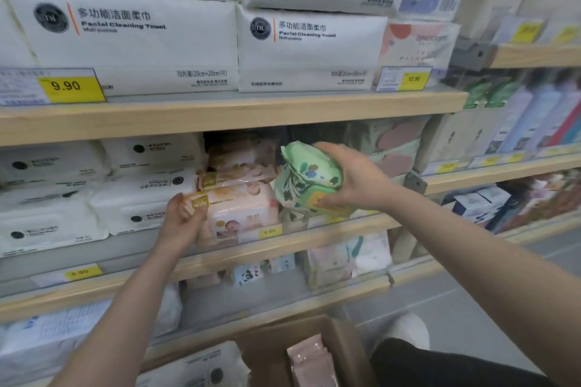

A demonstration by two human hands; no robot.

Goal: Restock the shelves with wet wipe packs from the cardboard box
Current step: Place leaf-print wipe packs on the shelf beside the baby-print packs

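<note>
Landmark: middle shelf [314, 237], the wooden board my hands work at; all places below are given against it.
Right hand: my right hand [349, 179] grips a green pack [306, 181] from its right side, fingers curled over the top and thumb under the yellow patch on its front.
Green pack: held tilted just above the middle shelf's front edge, at an open gap in the row; whether its lower end touches the board I cannot tell.
Left hand: my left hand [182, 218] holds the left end of a pink pack [234, 209], thumb on its front face, fingers wrapped behind.
Pink pack: sits on the middle shelf at the front, just left of the green pack, with 2 more pink packs stacked above and behind it.
White packs: white packs [138, 198] fill the middle shelf left of the pink stack, touching it.
Price tag: a yellow tag [269, 232] is fixed on the middle shelf's front strip, below the pink pack.
Top shelf: 2 large towel packs [311, 50] stand side by side on the board above the middle shelf; a yellow tag there reads 9.90.
Box: a cardboard box [345, 345] stands open on the floor well below the middle shelf, with 1 pale pink pack showing inside.
</note>
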